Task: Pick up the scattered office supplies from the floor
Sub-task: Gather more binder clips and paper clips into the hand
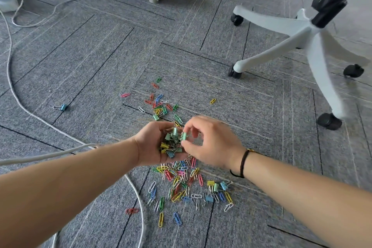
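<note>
Head view: the left hand [155,144] is cupped palm-up, its grip curled around a heap of small green, yellow and blue metal binder clips [171,144] (too tangled to count). The right hand [209,143] pinches one mint-green binder clip [183,136] right over that heap. On the grey carpet floor [100,78]: dozens of coloured wire paper clips [179,185], one stray blue binder clip [63,107] well off left, one white cable [138,197], one white five-legged chair base [302,32].

Both forearms bare, no sleeves visible. Right wrist [241,164] bears a thin dark cord bracelet [243,162] with a small yellow bead. Left wrist [134,152] unadorned.
</note>
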Demonstrator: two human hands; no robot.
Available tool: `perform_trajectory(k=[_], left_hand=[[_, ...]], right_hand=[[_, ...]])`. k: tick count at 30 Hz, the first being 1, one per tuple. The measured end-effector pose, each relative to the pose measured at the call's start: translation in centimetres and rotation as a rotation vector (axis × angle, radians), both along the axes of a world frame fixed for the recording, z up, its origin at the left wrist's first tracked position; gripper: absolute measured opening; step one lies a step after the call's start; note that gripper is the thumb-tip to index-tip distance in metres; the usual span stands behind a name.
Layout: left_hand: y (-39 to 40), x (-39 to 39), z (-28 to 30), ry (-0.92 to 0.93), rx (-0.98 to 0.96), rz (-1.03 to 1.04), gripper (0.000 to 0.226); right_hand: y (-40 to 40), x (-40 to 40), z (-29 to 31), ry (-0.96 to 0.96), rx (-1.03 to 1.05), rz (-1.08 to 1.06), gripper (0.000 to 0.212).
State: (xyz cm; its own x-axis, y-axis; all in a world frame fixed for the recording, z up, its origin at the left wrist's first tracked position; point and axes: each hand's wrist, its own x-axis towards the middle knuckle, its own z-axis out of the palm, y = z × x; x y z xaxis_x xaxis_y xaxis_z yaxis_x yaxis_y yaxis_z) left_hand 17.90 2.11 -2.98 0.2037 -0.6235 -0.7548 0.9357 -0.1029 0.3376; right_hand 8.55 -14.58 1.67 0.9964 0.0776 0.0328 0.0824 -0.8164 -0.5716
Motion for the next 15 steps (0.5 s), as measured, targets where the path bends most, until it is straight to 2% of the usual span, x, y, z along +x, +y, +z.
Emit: perform_trajectory(k=[3,6,9,12,15], left_hand=[[-0.7,-0.8,0.5,0.019,-0.048,-0.043,0.049],[-0.7,-1.0,0.8,0.027,-0.101,-0.063,0.045],[-0.4,-1.2,0.7,0.026,-0.111,-0.068,0.039],[-0.8,-1.6,0.7,0.017,-0.101,-0.071,0.039],[-1.7,-2.0,0.8,0.013,-0.104,-0.094,0.040]], right_hand=[[-0.7,-0.6,0.3,0.010,-0.009,0.011,0.023],[-3.4,-1.7,0.2,0.060,0.041,-0.118,0.018],[-6.9,-4.0,-1.1,0.242,-0.053,-0.237,0.013],[-7.7,-7.4,-2.5,0.555,-0.149,-0.123,0.015],[-6.5,-9.5,-3.2,0.653,-0.213,0.035,0.028]])
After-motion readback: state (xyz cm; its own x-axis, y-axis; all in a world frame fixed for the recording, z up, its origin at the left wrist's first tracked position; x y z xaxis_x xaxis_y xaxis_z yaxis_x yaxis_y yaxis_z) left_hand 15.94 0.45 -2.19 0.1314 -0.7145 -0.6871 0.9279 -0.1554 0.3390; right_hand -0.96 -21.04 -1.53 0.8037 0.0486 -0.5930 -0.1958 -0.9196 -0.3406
